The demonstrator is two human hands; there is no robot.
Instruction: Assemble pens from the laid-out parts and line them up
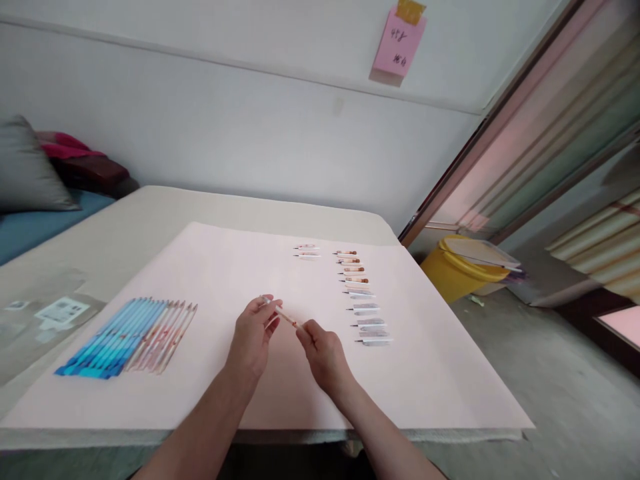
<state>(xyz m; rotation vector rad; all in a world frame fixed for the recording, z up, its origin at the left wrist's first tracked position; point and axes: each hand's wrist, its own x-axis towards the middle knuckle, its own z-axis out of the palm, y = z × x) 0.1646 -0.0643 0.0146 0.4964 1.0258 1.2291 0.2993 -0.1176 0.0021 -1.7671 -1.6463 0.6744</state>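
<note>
Pinching its two ends, both hands (324, 355) hold a slim, pale, red-marked pen (289, 317)

The pale surface (240, 205) carries a pinkish-white sheet (240, 257) and, at left, a clear plastic bag (30, 333). On the sheet lie blue pens (115, 337) beside patterned pens (164, 337), with short pen pieces (367, 308) toward the right.

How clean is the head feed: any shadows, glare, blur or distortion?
In the head view, a soft shadow darkens the pale sheet near the left hand and right hand, without harsh glare; also there, the slim pen they hold looks soft, its markings unreadable; same head view, edges stretch, as in the grey pillow.
</note>
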